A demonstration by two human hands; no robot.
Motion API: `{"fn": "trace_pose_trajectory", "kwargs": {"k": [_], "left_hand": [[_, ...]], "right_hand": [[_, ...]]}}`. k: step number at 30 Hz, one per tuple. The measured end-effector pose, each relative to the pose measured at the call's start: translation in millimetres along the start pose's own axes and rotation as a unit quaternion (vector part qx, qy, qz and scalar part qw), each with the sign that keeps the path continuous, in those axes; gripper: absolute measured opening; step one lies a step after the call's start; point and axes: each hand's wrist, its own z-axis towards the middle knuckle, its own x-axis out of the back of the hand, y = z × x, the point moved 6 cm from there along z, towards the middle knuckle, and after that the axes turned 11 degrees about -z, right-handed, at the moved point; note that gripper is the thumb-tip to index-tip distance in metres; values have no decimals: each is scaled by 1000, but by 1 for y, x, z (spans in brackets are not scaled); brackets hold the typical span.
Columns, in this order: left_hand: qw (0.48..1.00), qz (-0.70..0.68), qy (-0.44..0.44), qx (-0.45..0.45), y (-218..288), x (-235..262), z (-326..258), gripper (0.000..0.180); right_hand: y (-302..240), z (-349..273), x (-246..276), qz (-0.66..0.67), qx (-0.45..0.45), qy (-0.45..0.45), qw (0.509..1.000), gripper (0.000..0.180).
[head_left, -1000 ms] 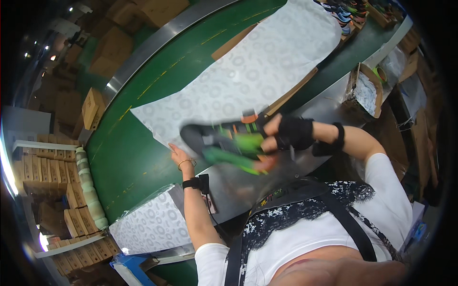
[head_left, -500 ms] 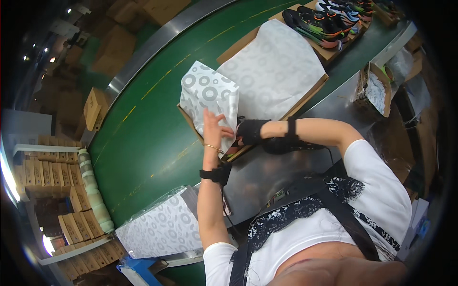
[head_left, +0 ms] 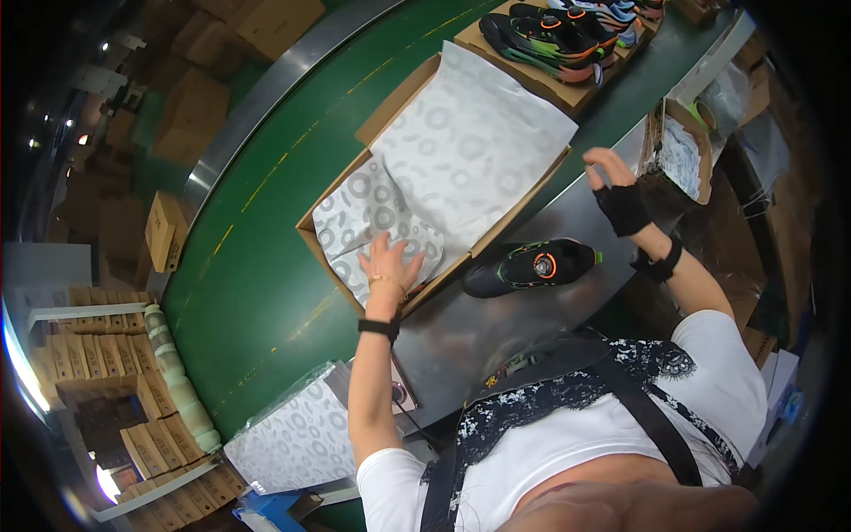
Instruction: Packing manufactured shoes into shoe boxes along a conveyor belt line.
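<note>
My left hand (head_left: 388, 270) lies with spread fingers on the patterned tissue paper (head_left: 359, 208), pressing it down into the near-left end of an open cardboard shoebox (head_left: 330, 269). A larger sheet of the same paper (head_left: 483, 142) stands up over the box's other end. What is under the paper is hidden. Off to the right, my right hand (head_left: 618, 197), in a black fingerless glove, is raised over the metal surface with loosely bent fingers and nothing visible in them. Between that hand and my body lies a black sneaker (head_left: 548, 268) with an orange-ringed dial and green trim.
Several sneakers (head_left: 550, 44) sit on a cardboard lid at the far right. A small carton of crumpled paper (head_left: 683, 160) stands beyond my right hand. A stack of patterned paper (head_left: 297, 434) is at the near left. The green belt (head_left: 257, 275) runs alongside, near shelved boxes (head_left: 102, 355).
The raised paper flap has folded down into the box under my left hand. My right hand has left the box and moved right, uncovering the sneaker. The box has shifted slightly left.
</note>
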Motion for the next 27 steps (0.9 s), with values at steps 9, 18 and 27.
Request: {"fn": "trace_pose_trajectory", "kwargs": {"k": [9, 18, 27], "left_hand": [[976, -165, -138, -35, 106, -64, -64, 102], [837, -518, -136, 109, 87, -33, -88, 95], [725, -652, -115, 192, 72, 2, -120, 87]], "right_hand": [[14, -138, -77, 352, -397, -526, 665, 49], [-88, -54, -72, 477, -307, -611, 552, 33], [-143, -17, -62, 497, -304, -672, 458, 18]]}}
